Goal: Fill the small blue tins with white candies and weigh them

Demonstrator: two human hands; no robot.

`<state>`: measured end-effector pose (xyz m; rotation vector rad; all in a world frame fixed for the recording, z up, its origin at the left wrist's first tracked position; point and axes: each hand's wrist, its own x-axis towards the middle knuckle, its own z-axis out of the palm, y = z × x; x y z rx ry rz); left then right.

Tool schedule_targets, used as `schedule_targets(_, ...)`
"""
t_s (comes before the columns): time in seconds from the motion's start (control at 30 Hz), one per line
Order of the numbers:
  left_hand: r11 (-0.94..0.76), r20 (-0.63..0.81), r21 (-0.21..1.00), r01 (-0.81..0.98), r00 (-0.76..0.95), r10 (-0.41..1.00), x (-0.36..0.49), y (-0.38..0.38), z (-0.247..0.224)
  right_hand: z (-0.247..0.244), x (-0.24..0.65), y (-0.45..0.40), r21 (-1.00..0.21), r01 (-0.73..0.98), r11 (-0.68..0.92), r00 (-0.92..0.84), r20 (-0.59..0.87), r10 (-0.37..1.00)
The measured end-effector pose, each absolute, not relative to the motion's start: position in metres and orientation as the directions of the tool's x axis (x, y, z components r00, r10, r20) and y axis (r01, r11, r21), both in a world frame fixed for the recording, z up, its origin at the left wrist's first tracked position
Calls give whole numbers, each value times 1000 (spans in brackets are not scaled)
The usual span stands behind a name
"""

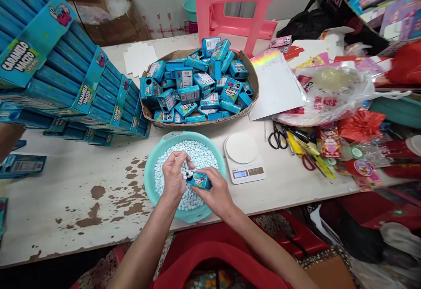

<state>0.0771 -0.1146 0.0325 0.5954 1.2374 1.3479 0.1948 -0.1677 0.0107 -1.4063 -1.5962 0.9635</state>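
Observation:
Over a turquoise basin point(149, 170) full of small white candies point(205, 153), my left hand point(174, 173) is closed around a handful of the candies. My right hand point(217, 190) grips a small blue candy box point(199, 180), tilted so its end faces the left hand. Candies sit at that end of the box, between the two hands. Just right of the basin stands a white kitchen scale point(241, 148) with a lit display. Behind the basin, a cardboard tray point(251, 72) is heaped with more blue candy boxes point(197, 78).
Tall stacks of blue display boxes point(75, 74) rise at the left, with part of another person's arm point(9, 140) at the edge. A pink stool point(207, 4) stands behind the tray. Scissors point(278, 137), pens and plastic bags point(325, 91) clutter the right side.

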Motion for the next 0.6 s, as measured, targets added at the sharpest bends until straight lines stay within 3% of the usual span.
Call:
schedule_targets(0.23,242,-339,898,-368,-227,913,80,-110,37,13,196,-161,-944,321,71,-64,53,997)
schedule_targets(0.6,155,-225,950,-272,-251,941,78,-114,41,16,192,-156,-949,316,18,-39,6,999)
